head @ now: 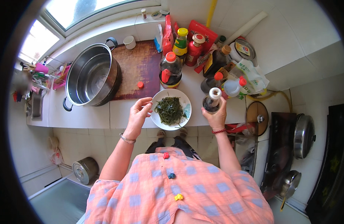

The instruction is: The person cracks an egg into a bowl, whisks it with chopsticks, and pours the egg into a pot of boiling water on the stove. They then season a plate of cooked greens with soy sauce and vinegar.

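Observation:
A white plate (pixel 186 122) heaped with dark green shredded seaweed (pixel 169 109) rests at the counter's front edge. Beside its left rim is my left hand (pixel 139 111), its fingers loosely bent and apart with nothing in them. Whether the fingertips touch the rim I cannot tell. To the right of the plate, my right hand (pixel 219 115) grips a glass bottle of dark liquid (pixel 211 103) around its body. That bottle is nearly upright, and its white-ringed mouth has no cap on it. A small red cap (pixel 140 84) lies on the wooden cutting board (pixel 138 64).
A large steel pot (pixel 92 74) stands on the board's left part. Behind the plate is a big red-capped bottle (pixel 171 68); several seasoning bottles and bags crowd the right back, including a red bottle (pixel 193 51). A glass lid (pixel 256 118) and a cooktop (pixel 278 151) are at right.

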Tool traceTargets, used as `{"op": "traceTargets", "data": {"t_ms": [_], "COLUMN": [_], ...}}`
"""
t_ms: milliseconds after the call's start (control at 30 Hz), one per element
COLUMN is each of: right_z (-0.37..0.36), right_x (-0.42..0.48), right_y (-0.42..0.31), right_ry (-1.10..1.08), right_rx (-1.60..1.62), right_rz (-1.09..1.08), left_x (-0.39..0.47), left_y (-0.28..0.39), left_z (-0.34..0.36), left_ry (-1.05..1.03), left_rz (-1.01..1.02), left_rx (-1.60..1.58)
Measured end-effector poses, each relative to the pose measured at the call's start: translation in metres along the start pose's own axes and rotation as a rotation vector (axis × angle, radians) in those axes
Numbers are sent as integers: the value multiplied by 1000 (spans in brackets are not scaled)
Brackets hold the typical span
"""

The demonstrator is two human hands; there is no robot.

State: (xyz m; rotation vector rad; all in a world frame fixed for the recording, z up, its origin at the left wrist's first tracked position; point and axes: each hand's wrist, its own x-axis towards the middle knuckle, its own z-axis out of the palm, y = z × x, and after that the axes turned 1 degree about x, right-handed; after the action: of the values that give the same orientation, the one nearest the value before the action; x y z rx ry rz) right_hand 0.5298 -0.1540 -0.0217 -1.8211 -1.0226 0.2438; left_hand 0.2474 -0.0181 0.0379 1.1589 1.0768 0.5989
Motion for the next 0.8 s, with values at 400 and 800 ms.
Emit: {"op": "traceTargets", "data": {"t_ms": [400,800], "right_z": [-41,-34], "right_x": [-17,-23], "right_y": [-13,-11], "right_ry": [-564,-591], "right_rx": [-697,-792], "right_rz": [-220,-233], "left_x": [-3,-23], "left_y": [-33,-50], "left_z": [-9,-33], "left_ry": [40,122], "left_rz": [-64,-92], "left_rx": [-69,-97]}}
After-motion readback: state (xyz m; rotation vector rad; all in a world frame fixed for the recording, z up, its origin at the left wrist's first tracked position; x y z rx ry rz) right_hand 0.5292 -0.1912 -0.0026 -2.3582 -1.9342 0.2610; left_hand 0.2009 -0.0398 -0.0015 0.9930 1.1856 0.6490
